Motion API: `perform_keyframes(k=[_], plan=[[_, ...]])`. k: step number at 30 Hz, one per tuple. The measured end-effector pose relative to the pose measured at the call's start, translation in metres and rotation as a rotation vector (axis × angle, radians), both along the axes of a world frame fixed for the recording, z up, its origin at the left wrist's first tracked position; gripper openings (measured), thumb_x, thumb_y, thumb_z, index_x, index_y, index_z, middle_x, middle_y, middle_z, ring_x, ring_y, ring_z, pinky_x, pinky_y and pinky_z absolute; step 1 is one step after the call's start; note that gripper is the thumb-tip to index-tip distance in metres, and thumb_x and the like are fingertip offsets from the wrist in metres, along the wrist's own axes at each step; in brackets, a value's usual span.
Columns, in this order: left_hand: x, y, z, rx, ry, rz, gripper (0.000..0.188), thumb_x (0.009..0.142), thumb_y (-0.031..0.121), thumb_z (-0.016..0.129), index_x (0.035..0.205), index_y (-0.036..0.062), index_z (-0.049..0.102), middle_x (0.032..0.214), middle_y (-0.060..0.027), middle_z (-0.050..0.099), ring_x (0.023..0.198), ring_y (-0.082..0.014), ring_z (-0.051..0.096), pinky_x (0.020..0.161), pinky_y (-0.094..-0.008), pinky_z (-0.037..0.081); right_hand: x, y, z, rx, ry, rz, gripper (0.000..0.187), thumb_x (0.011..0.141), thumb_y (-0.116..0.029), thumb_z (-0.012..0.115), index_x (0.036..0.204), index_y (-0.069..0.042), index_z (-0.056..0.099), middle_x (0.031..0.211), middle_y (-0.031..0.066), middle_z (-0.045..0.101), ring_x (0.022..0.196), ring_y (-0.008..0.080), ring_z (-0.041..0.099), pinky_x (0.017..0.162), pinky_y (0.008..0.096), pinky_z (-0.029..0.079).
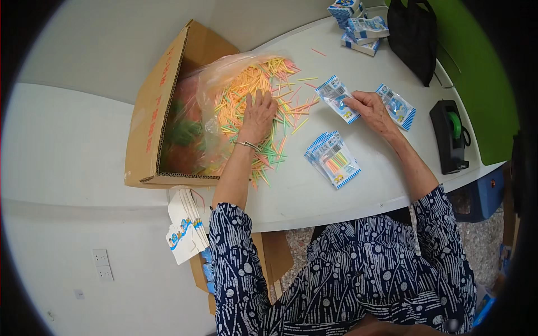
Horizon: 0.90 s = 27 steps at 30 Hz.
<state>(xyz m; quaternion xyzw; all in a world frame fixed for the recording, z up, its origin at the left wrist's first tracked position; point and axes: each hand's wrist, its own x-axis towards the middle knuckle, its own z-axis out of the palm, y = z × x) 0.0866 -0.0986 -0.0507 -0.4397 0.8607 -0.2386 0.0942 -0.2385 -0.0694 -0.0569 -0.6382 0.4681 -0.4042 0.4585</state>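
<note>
My left hand [258,119] lies on a heap of thin pastel sticks [237,92], orange, yellow, pink and green, spilling from a clear plastic bag [212,84]. Its fingers are spread, and a bracelet circles the wrist. Between the thumb and fingers of my right hand [371,112] is a small blue-and-white plastic packet [334,96], held by its right side above the table. Whether sticks are in this packet I cannot tell. Nearer me lies a stack of similar packets [334,159], the top one showing coloured sticks through its window. Another packet [397,106] rests just beyond my right hand.
A cardboard box [154,112] on its side holds the bag at the left of the white table [358,201]. Small boxes [361,31] and a black bag [412,39] stand at the back right. A tape dispenser [448,137] sits near the right edge; flattened cartons [188,224] lie lower left.
</note>
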Motion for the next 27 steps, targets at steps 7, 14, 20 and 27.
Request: perform_keyframes(k=[7, 14, 20, 27], plan=[[-0.004, -0.002, -0.003, -0.089, 0.105, -0.115, 0.017, 0.081, 0.007, 0.048, 0.097, 0.0011, 0.05, 0.108, -0.0142, 0.048, 0.108, -0.0308, 0.046, 0.092, -0.0445, 0.036, -0.001, -0.001, -0.003, 0.001, -0.01, -0.017, 0.034, 0.088, -0.027, 0.059, 0.064, -0.003, 0.052, 0.058, -0.0039, 0.04, 0.058, 0.0057, 0.035, 0.053, 0.026, 0.029], [-0.009, -0.006, -0.011, -0.103, 0.203, -0.106, 0.018, 0.078, 0.005, 0.049, 0.095, 0.0011, 0.05, 0.091, -0.0142, 0.049, 0.094, -0.0287, 0.048, 0.086, -0.0385, 0.039, -0.003, -0.001, -0.007, 0.008, -0.039, -0.02, 0.034, 0.088, -0.027, 0.059, 0.066, -0.002, 0.055, 0.057, -0.0034, 0.043, 0.058, 0.0058, 0.037, 0.053, 0.0261, 0.03], [-0.005, -0.014, -0.014, -0.169, 0.623, -0.063, 0.016, 0.079, 0.001, 0.049, 0.095, -0.0008, 0.05, 0.09, -0.0187, 0.052, 0.091, -0.0331, 0.05, 0.082, -0.0412, 0.041, 0.002, 0.0, -0.001, 0.022, -0.063, -0.031, 0.034, 0.088, -0.03, 0.059, 0.064, -0.006, 0.052, 0.06, -0.0055, 0.04, 0.058, 0.0042, 0.034, 0.052, 0.0245, 0.027], [-0.004, -0.014, -0.001, -0.029, 1.5, 0.419, 0.02, 0.096, 0.015, 0.044, 0.106, -0.0017, 0.048, 0.086, -0.0165, 0.059, 0.076, -0.0288, 0.057, 0.069, -0.0378, 0.045, 0.023, -0.004, 0.001, 0.074, -0.186, -0.024, 0.03, 0.09, -0.03, 0.058, 0.07, -0.008, 0.056, 0.063, -0.0071, 0.042, 0.061, 0.0029, 0.034, 0.054, 0.0235, 0.027]])
